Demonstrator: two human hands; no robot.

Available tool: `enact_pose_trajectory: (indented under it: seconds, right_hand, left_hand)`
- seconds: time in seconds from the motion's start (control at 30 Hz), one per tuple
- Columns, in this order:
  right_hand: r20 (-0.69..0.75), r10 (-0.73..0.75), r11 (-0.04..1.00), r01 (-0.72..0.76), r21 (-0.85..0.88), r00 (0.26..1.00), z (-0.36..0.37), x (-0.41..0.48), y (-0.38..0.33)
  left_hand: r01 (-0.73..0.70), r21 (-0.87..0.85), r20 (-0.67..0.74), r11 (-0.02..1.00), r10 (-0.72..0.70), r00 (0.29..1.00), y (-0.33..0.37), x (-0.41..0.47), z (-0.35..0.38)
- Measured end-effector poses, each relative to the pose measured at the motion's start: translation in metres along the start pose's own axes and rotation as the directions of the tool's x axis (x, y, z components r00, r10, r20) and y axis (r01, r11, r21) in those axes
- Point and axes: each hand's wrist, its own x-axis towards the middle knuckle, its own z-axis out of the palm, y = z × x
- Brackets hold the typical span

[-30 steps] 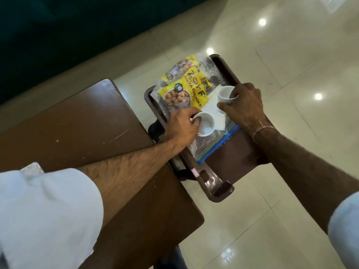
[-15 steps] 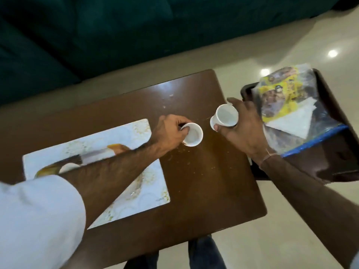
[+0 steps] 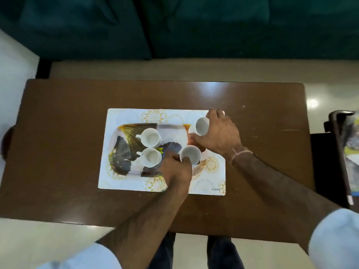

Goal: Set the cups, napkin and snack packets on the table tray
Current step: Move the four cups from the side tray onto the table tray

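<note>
A patterned table tray [image 3: 124,150] lies on a white placemat [image 3: 124,117] on the brown table [image 3: 68,113]. Two white cups stand on its left half, one at the back [image 3: 150,137] and one at the front [image 3: 150,157]. My left hand [image 3: 175,168] grips a third white cup [image 3: 191,154] over the tray's right front part. My right hand [image 3: 218,133] holds a fourth white cup [image 3: 202,126], tilted, at the tray's right back corner. The snack packets in a clear bag [image 3: 351,152] lie on a dark side tray [image 3: 338,136] at the far right edge.
A dark green sofa [image 3: 194,26] runs along the far side of the table. A white block [image 3: 13,61] stands at the left. My legs [image 3: 194,253] are under the table's near edge, over a pale tiled floor [image 3: 330,76].
Both hands carried their cups leftward from the side tray, across the bare table, to the patterned tray. My view swung left, so the snack bag now sits at the right edge.
</note>
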Motion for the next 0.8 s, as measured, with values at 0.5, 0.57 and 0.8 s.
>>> enact_pose_trajectory:
  seconds: [0.5, 0.57, 0.8]
  right_hand:
    - [0.234, -0.068, 0.98, 0.109, -0.168, 0.97, 0.071, 0.024, -0.069]
    - [0.221, -0.069, 0.974, 0.113, -0.197, 0.973, 0.075, 0.025, -0.073]
    - [0.228, -0.051, 0.976, 0.097, -0.195, 0.972, 0.077, 0.027, -0.08]
  left_hand:
    - [0.621, -0.687, 0.223, 0.378, -0.704, 0.674, -0.015, 0.015, 0.013]
    - [0.638, -0.716, 0.28, 0.283, -0.722, 0.633, -0.011, 0.015, 0.012]
    - [0.668, -0.73, 0.443, 0.147, -0.643, 0.625, -0.001, 0.012, 0.004]
